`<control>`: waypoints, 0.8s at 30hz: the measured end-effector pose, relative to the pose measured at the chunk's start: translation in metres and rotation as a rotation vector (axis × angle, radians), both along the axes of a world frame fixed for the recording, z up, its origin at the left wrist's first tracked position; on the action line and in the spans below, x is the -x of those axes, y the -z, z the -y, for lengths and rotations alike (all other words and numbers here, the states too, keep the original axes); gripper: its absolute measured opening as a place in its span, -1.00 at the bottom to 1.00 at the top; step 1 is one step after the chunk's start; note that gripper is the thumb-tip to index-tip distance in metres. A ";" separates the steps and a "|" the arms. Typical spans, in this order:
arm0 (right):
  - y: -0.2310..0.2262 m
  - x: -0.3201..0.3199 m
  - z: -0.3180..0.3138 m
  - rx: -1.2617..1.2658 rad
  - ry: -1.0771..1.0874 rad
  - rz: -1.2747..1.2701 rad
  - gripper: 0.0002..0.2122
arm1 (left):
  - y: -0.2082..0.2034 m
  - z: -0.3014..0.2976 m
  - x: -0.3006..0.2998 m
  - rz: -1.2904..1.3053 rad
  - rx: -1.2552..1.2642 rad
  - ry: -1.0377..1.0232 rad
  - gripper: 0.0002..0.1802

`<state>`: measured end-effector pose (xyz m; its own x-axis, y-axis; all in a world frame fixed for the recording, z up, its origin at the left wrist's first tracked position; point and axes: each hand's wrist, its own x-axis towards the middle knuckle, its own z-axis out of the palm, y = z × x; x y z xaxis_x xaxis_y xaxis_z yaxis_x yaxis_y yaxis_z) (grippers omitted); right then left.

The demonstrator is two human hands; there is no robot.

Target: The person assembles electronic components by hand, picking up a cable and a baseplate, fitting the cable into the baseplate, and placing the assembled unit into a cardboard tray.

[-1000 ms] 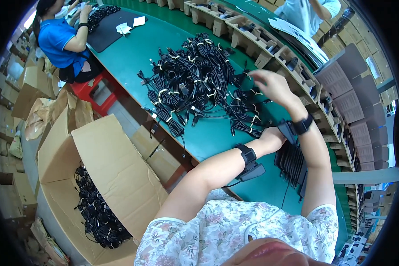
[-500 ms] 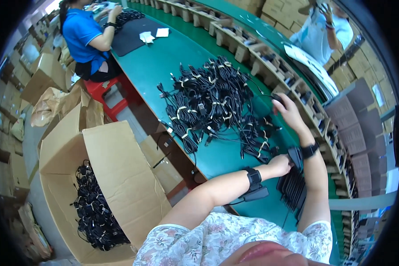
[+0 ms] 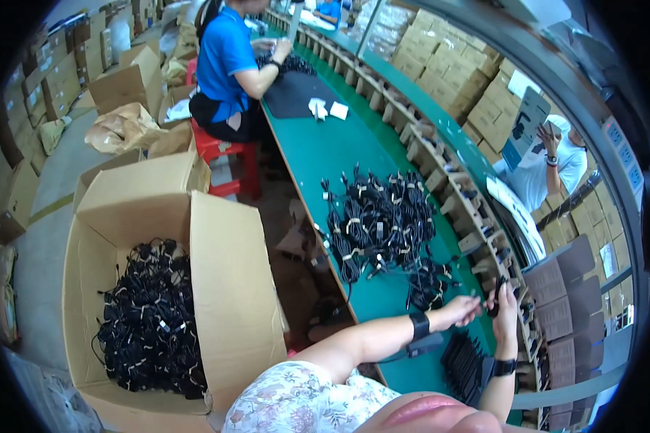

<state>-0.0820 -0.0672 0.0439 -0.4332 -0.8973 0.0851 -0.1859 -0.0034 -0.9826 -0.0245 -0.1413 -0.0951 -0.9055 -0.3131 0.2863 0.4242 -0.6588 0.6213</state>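
My right hand (image 3: pixel 505 307) is closed around a small black object (image 3: pixel 496 294), raised beside the wooden rack at the bench's far edge. Close to it, my left hand (image 3: pixel 461 312) is pinched, fingertips pointing at the black object; what it grips is too small to make out. Under my hands lies a row of flat black pieces (image 3: pixel 464 366) on the green bench (image 3: pixel 314 155). Beyond them spreads a pile of bundled black cables (image 3: pixel 383 220), tied with pale bands.
An open cardboard box (image 3: pixel 231 289) full of black cables stands at my left. A co-worker in blue (image 3: pixel 227 61) sits further along the bench by a dark mat (image 3: pixel 300 101). A wooden rack (image 3: pixel 448 184) runs along the far edge. Another person (image 3: pixel 560 162) stands across.
My view has swung, so the bench sits further right. My left hand has left the flat black pieces and come up next to my right hand, which has drawn back from the cable pile.
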 end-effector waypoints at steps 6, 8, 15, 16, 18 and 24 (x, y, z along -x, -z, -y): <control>0.009 0.022 -0.048 -0.043 0.204 -0.513 -0.81 | -0.066 -0.029 -0.045 -0.027 0.814 -1.587 -0.75; 0.009 0.006 -0.060 -0.090 0.235 -0.678 -0.81 | -0.067 -0.027 -0.052 -0.063 0.918 -1.558 -0.77; -0.008 -0.031 -0.093 0.022 0.161 -0.271 -0.74 | -0.031 -0.038 -0.028 0.147 0.635 -0.241 -0.81; -0.004 -0.033 -0.093 0.023 0.221 -0.177 -0.74 | -0.033 -0.047 -0.024 0.068 0.380 -0.187 -0.81; 0.019 -0.022 -0.095 -0.031 0.364 -0.309 -0.72 | -0.050 -0.062 -0.037 0.063 0.230 -0.159 -0.78; 0.001 -0.038 -0.112 0.016 0.300 -1.423 -0.54 | -0.052 -0.070 -0.048 0.383 0.261 0.243 -0.73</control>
